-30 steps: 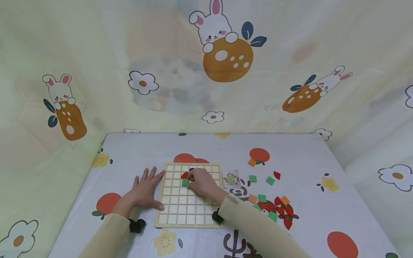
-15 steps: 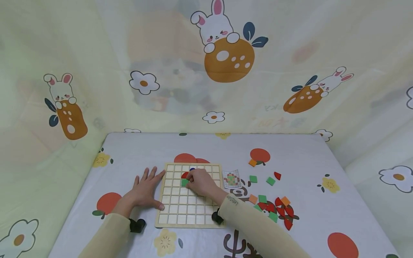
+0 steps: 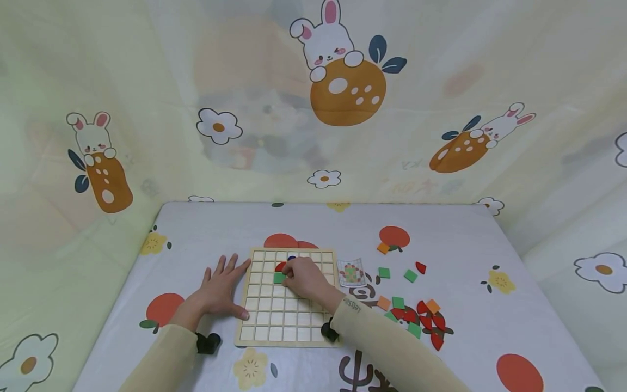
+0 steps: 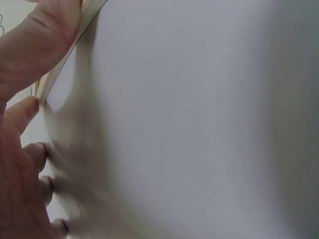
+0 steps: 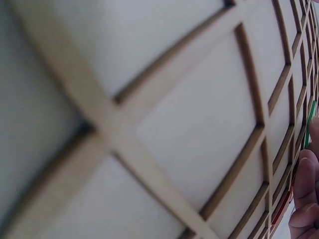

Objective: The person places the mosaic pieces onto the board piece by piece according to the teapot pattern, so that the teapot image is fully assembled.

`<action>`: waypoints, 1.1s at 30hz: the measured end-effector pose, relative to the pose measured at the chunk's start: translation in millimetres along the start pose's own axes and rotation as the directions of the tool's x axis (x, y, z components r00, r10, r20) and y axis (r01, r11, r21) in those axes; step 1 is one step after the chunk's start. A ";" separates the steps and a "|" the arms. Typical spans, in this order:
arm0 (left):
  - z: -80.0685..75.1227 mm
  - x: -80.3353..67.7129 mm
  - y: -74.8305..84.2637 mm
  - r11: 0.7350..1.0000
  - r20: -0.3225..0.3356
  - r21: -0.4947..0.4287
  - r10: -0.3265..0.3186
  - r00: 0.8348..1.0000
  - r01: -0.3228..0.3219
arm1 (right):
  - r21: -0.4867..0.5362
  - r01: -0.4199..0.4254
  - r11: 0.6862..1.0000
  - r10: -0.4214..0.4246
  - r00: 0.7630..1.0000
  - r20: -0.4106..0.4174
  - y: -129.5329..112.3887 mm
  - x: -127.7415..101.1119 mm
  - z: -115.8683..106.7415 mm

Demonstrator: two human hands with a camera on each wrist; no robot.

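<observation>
— Printed cloth with rabbits covers the table and wall. How far is the work?

— Early, I judge. Left hand lies flat, fingers straight, at nine o'clock of the wooden grid board. Right hand pinches a green tile into a cell near the board's twelve o'clock edge, beside a red piece.

— What is left?

— Most cells are empty; loose tiles wait at three o'clock.

Counter under a fruit-and-flower print cloth. On it: wooden grid board, pattern card, loose green, orange and red tiles to the right.
</observation>
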State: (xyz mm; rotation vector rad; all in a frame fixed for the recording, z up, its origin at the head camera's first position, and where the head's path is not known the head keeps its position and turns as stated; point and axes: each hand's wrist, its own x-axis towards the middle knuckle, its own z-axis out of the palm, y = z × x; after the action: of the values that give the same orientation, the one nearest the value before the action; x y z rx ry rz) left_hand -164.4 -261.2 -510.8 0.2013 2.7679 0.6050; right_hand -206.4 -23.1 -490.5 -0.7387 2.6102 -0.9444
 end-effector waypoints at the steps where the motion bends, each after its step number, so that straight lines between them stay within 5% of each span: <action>1: 0.2 0.2 -0.2 1.000 0.000 0.000 0.000 1.000 0.000 | -0.001 0.001 1.000 -0.001 1.000 0.000 0.1 -0.1 -0.3; 12: 0.0 -0.1 -1.9 1.000 -0.006 0.005 0.006 1.000 -0.006 | -0.087 0.004 0.996 -0.006 0.999 -0.031 4.7 10.4 -6.3; 20: -0.3 -0.8 -1.0 1.000 -0.004 -0.006 0.011 1.000 -0.011 | -0.205 -0.055 0.977 0.060 0.998 0.020 5.2 15.7 -6.3; 33: 2.3 0.2 -2.5 0.999 -0.007 0.025 0.021 1.000 -0.021 | 0.054 -0.024 0.998 0.027 0.998 -0.056 21.6 -1.4 -38.8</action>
State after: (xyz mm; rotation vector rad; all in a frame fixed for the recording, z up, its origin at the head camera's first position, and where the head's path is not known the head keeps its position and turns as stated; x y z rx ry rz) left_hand -164.0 -262.5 -513.9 0.2349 2.7846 0.5778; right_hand -229.0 12.0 -475.4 -0.6732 2.6255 -1.0377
